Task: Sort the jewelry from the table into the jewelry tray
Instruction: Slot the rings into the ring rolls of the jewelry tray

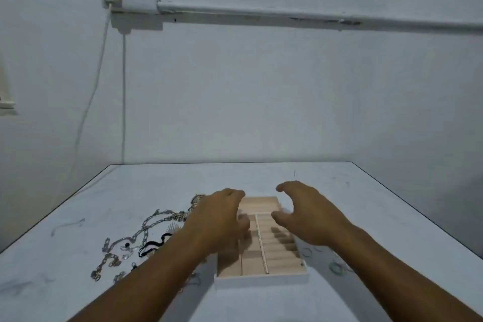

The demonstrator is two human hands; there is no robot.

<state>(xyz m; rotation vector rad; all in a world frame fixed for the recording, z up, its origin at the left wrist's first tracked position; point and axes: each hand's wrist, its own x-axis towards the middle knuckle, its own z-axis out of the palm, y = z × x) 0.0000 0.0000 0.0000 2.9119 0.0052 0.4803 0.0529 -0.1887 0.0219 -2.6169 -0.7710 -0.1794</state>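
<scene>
Right hand (308, 217) above jewelry tray (261, 280), fingers spread loose, empty. Left hand (219, 219) over tray's 9 o'clock side, fingers bent, blurred: grip cannot tell. Chains (146, 227) on table (392, 217), 9 o'clock of tray; small rings (337, 268) at 3 o'clock.

The jewelry tray (261, 278) is sitting on the table (366, 204), toward its near edge. Chains (146, 227) are lying just left of it and rings (335, 268) just right (too blurred to count). The left hand (222, 217) and right hand (305, 214) are hovering side by side over the tray.
</scene>
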